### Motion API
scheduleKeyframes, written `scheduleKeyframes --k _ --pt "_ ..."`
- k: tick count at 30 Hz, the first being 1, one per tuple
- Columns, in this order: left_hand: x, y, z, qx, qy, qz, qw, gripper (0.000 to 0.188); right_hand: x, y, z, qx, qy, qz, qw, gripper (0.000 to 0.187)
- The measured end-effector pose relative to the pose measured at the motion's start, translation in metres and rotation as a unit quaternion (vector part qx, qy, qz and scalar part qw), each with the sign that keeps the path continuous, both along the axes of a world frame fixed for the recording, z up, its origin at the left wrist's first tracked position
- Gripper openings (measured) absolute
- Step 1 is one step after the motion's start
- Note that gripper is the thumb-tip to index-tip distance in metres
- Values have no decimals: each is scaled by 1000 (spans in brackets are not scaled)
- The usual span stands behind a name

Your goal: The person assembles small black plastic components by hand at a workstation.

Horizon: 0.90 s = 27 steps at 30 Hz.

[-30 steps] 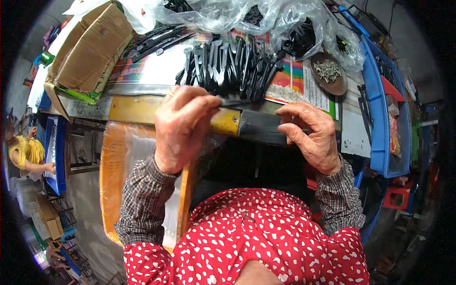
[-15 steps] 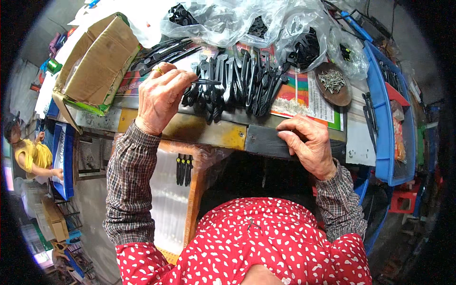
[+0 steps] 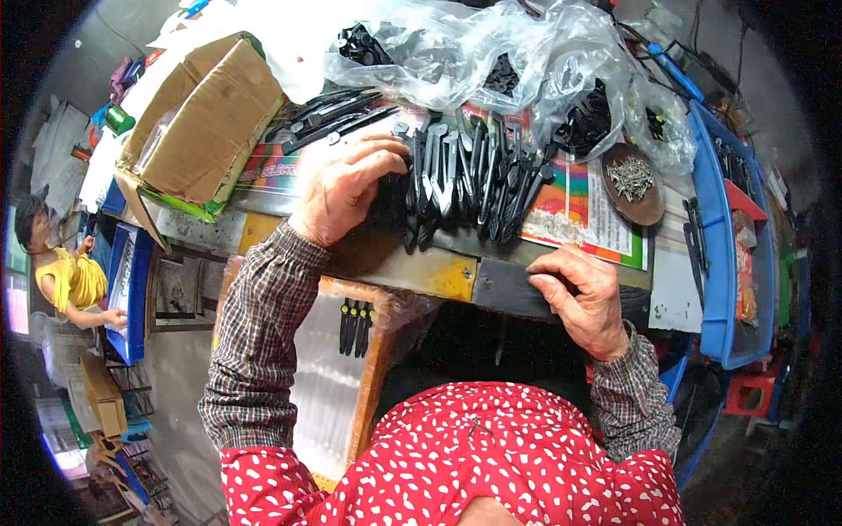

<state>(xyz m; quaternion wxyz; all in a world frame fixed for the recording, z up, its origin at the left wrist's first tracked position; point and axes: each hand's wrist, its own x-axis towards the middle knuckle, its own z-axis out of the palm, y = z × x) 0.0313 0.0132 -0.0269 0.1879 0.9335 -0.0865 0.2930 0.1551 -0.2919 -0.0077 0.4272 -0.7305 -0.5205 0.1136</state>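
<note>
My left hand [image 3: 345, 193] is closed, with its fingers curled down over the left end of a pile of black plastic handle-like pieces [image 3: 478, 171]. Whatever lies under its fingertips is hidden. My right hand [image 3: 579, 302] hovers by the table's front edge, thumb and forefinger pinched together; anything between them is too small to make out. Beyond it, a brown oval dish [image 3: 645, 213] holds many small metal screws [image 3: 631, 178]. More long black pieces [image 3: 329, 118] lie loose behind my left hand.
An open cardboard box [image 3: 197, 131] stands at left. Clear plastic bags [image 3: 456, 44] of black parts line the back. A blue tray [image 3: 724, 337] sits at right. Below the table, black yellow-ended pieces [image 3: 355, 329] lie on a translucent panel [image 3: 324, 408]. Far left, a person in yellow [image 3: 74, 276] works.
My left hand has come rightward onto the pile; the black strip it held no longer shows. My right thumb and forefinger have drawn closer together. The whole view has shifted slightly.
</note>
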Motion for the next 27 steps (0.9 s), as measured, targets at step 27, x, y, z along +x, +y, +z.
scheduleKeyframes --k 27 --pt "42 48 -19 112 81 290 947 12 91 22 30 -49 -227 -31 972 9"
